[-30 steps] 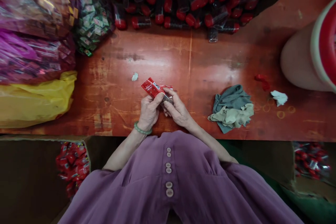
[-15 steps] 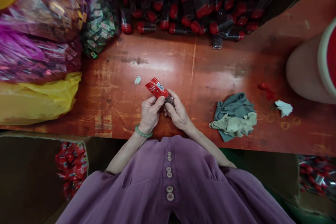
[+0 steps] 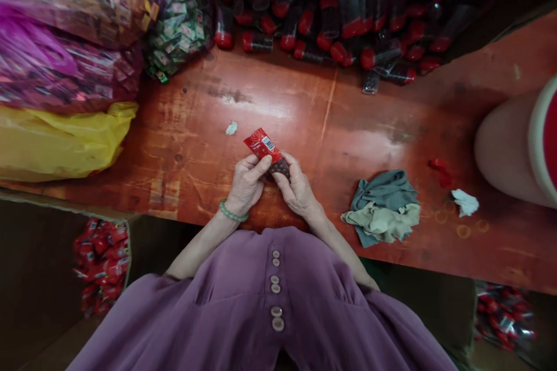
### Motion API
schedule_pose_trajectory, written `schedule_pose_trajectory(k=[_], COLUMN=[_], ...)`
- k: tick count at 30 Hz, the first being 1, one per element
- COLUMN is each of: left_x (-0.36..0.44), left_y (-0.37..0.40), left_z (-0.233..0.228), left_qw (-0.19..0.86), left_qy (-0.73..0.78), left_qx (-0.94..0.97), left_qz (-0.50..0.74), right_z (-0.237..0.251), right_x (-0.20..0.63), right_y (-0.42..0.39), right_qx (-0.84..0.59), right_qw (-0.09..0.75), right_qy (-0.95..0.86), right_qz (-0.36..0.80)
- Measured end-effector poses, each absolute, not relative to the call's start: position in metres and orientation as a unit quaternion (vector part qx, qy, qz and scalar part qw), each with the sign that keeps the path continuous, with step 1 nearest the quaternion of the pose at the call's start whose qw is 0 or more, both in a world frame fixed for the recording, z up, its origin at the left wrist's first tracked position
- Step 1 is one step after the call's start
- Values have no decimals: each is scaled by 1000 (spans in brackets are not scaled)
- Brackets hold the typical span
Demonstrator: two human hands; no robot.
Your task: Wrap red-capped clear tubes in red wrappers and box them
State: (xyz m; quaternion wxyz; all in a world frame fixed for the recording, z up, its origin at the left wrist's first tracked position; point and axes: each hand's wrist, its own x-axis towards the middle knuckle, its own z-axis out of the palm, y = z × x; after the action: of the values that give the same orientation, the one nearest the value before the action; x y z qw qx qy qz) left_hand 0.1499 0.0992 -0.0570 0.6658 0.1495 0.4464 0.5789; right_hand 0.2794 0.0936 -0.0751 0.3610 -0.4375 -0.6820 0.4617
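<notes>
Both hands hold one small packet (image 3: 262, 142), red at its upper end with a white barcode label. Its lower end looks dark and dotted, as if filled with small round pieces; what they are I cannot tell. My left hand (image 3: 246, 183), with a green bead bracelet (image 3: 232, 214) at the wrist, pinches the packet's left side under the thumb. The fingers of my right hand (image 3: 297, 186) are closed around the dark lower right end. Fingertips beneath the packet are hidden. It is held tilted, just above the reddish wooden table (image 3: 287, 107).
Clear tubes with red caps (image 3: 311, 23) are heaped at the back. Filled plastic bags (image 3: 100, 78) and a yellow bag (image 3: 61, 142) crowd the left. Grey-green cloths (image 3: 383, 206), a white scrap (image 3: 465, 202) and a pale bucket (image 3: 505, 139) lie rightward. Red packets (image 3: 103, 261) fill a box below left.
The camera view has turned a little. Between my hands the packet has shifted slightly, and more of its dark end shows. Both hands keep their hold.
</notes>
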Motion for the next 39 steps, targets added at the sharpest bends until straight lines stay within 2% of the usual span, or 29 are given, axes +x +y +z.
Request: schedule_pose_trajectory(k=[5,9,14,16,29,39], left_x=[150,156,161,158,148,155], left_y=[100,95,82,80,90,80], left_z=[-53,-57,-69,-71,-59,-66], left_qw=[682,663,641,644,663,635], left_qy=[405,422,459,464,419,473], left_qx=[179,223,288,300,225,319], left_qz=[582,577,544,529,578,521], right_z=[-74,-74,-76,-76,-73,-78], right_x=[281,281,276,272,279,278], right_y=[93,91,84,83,87,83], right_qx=[-446,-449,-364,-345,-370,-382], right_qw=[312,321,377,397,371,365], right_qy=[-692,-665,-507,-469,-498,-502], right_qz=[476,502,684,710,691,685])
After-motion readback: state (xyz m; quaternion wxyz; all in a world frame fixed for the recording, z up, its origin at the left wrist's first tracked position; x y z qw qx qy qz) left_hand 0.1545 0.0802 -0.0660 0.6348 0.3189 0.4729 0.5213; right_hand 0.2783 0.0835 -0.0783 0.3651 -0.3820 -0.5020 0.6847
